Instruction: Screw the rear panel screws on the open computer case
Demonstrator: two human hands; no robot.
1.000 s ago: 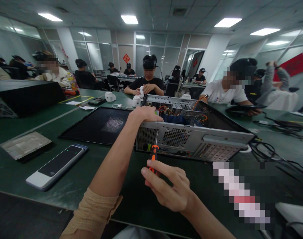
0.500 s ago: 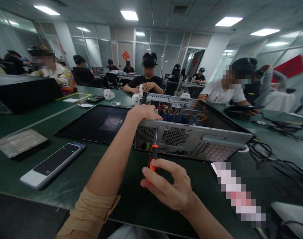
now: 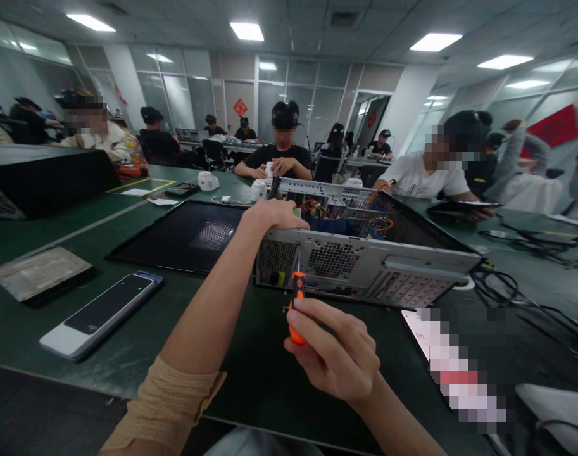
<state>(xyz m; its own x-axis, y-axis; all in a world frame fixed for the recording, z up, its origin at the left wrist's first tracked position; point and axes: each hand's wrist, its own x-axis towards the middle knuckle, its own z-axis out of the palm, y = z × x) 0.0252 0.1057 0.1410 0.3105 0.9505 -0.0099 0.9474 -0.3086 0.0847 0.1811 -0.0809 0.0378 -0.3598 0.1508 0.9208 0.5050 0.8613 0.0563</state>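
Note:
An opened desktop computer case (image 3: 414, 263) lies on its side, its metal rear panel towards me. My left hand (image 3: 276, 214) reaches over the rear edge and grips the power supply (image 3: 275, 256) from above; some of its fingers are hidden inside. My right hand (image 3: 339, 351) pinches the handle end of an orange-and-black screwdriver (image 3: 299, 286). The screwdriver's thin shaft points up and away, its tip at a screw spot on the rear panel, right of the power supply's mesh. Coloured wires (image 3: 317, 206) show inside the case.
A black side panel (image 3: 175, 237) lies left of the case. Nearer me are a metal drive-like box (image 3: 42, 272) and a grey-and-white device (image 3: 101, 316). A phone (image 3: 452, 364) and black cables (image 3: 502, 291) lie right. Co-workers sit across the table.
My right hand has shifted slightly right and its fingers have rolled round the handle, turning the screwdriver. The tip stays at the same spot. My left hand has not moved.

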